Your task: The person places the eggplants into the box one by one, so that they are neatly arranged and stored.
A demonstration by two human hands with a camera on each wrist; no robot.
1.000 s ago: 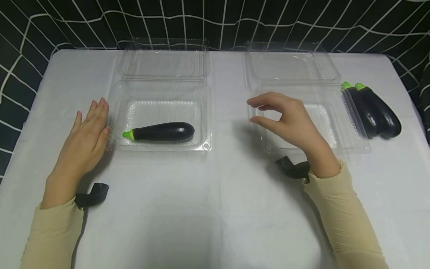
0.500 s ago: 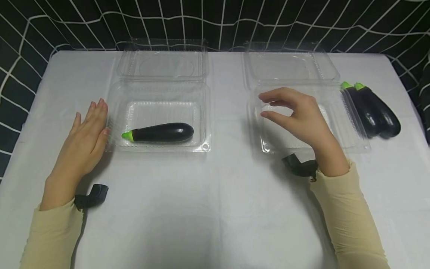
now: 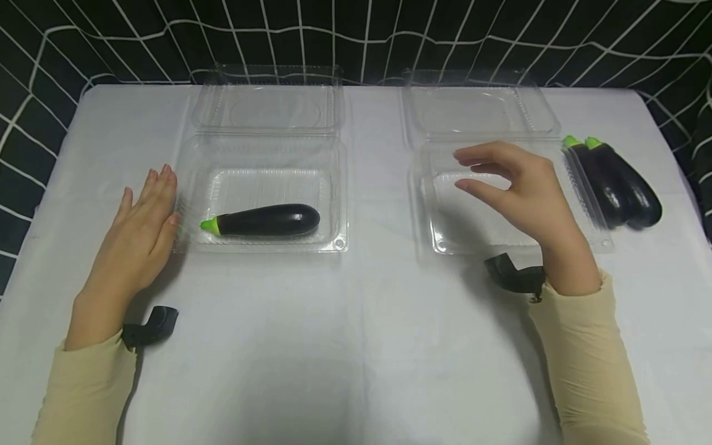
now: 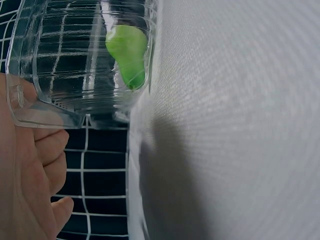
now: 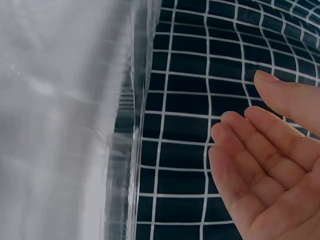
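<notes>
An eggplant (image 3: 268, 220), dark with a green stem, lies in the left clear plastic clamshell box (image 3: 267, 246), stem toward the left. My left hand (image 3: 133, 238) is at that box's left side, fingers straight and thumb at its rim. In the left wrist view the green stem (image 4: 129, 52) shows through the box wall. Over the right clamshell box (image 3: 445, 247) my right hand (image 3: 517, 191) hovers, thumb and fingers spread apart with nothing between them. Two more eggplants (image 3: 623, 185) lie side by side on the table, right of that box.
Both boxes have their lids (image 3: 267, 108) folded back toward the far edge. A white cloth (image 3: 356, 346) covers the table. Behind it hangs a dark backdrop with a white grid (image 3: 361, 37). A black wrist mount (image 3: 514, 275) sticks out beneath each hand.
My right hand has moved to the right across the right box, its fingers staying spread. My left hand stays beside the left box, and the eggplants lie where they were.
</notes>
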